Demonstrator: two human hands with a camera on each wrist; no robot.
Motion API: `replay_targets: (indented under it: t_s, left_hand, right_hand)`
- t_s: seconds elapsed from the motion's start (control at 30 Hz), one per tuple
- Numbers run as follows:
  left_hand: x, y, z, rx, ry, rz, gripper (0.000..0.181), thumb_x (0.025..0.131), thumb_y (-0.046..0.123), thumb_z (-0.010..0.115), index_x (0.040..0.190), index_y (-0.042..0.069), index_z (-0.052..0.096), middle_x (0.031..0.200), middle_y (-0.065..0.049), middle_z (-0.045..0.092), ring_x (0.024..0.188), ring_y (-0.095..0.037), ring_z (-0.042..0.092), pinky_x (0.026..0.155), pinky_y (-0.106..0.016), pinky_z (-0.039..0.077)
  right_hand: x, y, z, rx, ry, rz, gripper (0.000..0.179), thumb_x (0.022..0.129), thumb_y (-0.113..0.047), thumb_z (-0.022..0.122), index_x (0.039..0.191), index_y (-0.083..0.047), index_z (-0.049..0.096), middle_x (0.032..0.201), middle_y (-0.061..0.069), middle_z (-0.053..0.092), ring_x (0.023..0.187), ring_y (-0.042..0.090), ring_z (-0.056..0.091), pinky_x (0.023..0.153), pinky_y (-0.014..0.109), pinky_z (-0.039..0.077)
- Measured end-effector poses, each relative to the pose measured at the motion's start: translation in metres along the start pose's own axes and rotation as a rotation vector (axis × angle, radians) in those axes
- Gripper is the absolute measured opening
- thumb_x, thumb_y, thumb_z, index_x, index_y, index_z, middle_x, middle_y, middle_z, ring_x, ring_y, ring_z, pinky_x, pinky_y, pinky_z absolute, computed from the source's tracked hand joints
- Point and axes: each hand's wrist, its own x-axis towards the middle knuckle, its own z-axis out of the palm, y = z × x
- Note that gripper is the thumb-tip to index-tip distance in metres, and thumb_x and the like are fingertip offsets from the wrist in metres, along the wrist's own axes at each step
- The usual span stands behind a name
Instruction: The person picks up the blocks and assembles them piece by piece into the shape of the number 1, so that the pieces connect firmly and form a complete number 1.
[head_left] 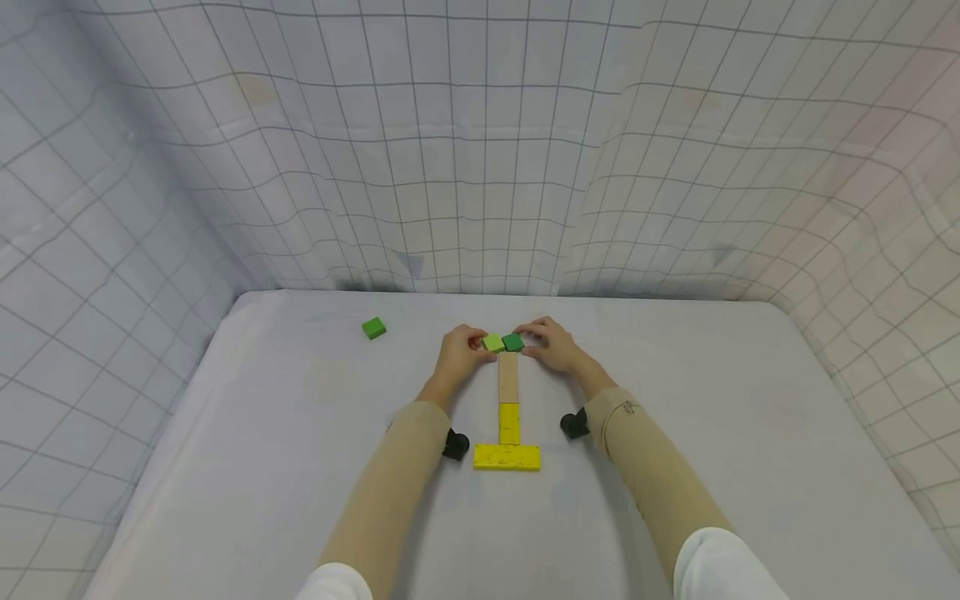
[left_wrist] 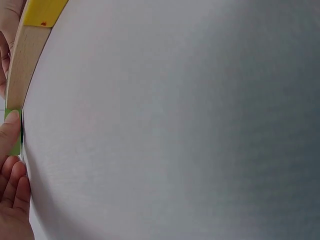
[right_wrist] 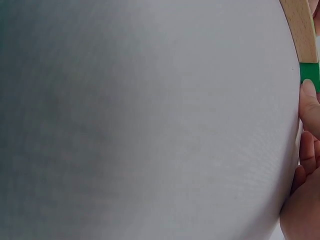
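Between thumb and fingers, my left hand (head_left: pixel 457 353) pinches a light green block (head_left: pixel 492 342). My right hand (head_left: pixel 555 345) does the same with a dark green block (head_left: pixel 513 342) close beside it. Both green blocks meet at the far end of a plain wooden block (head_left: pixel 508 377). In the left wrist view, the thumb (left_wrist: pixel 8 131) lies on the light green block's near side. In the right wrist view, the thumb (right_wrist: pixel 309 95) touches the dark green block (right_wrist: pixel 309 73). The fingers' far sides are partly hidden.
Nearer me, a yellow block (head_left: pixel 509 424) continues the line from the wooden one, ending at a longer yellow block (head_left: pixel 506 457) laid crosswise. Another green block (head_left: pixel 373 327) lies far left on the white table (head_left: pixel 300 467). Gridded cloth (head_left: pixel 495 167) stands behind.
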Motion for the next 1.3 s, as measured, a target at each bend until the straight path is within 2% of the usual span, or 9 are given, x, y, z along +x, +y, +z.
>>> replay_targets:
  t_s: [0.63, 1.0, 1.3]
  left_hand:
    - [-0.0015, -0.0012, 0.0019, 0.014, -0.025, -0.014, 0.038, 0.071, 0.009, 0.078, 0.105, -0.002, 0.066, 0.082, -0.008, 0.053, 0.075, -0.019, 0.045, 0.067, -0.028, 0.039]
    - [-0.0026, -0.0019, 0.0013, 0.026, -0.020, 0.008, 0.040, 0.070, 0.011, 0.078, 0.105, -0.003, 0.065, 0.083, -0.009, 0.054, 0.075, -0.019, 0.045, 0.067, -0.028, 0.039]
    - [-0.0030, -0.0021, 0.0026, -0.001, -0.016, 0.009, 0.039, 0.070, 0.010, 0.079, 0.105, -0.002, 0.066, 0.082, -0.008, 0.053, 0.075, -0.019, 0.045, 0.067, -0.027, 0.039]
  right_hand:
    - [0.0002, 0.0001, 0.0010, 0.013, -0.001, 0.000, 0.036, 0.088, -0.017, 0.062, 0.124, -0.015, 0.057, 0.120, 0.012, 0.046, 0.109, 0.028, 0.044, 0.092, 0.048, 0.033]
    - [0.0001, -0.0011, 0.0004, 0.024, -0.007, 0.011, 0.037, 0.087, -0.017, 0.063, 0.124, -0.015, 0.057, 0.121, 0.011, 0.046, 0.110, 0.028, 0.044, 0.094, 0.047, 0.034]
    - [-0.0005, -0.0010, -0.0004, 0.028, -0.005, 0.002, 0.037, 0.087, -0.018, 0.063, 0.123, -0.015, 0.057, 0.121, 0.012, 0.046, 0.111, 0.028, 0.043, 0.096, 0.048, 0.033]
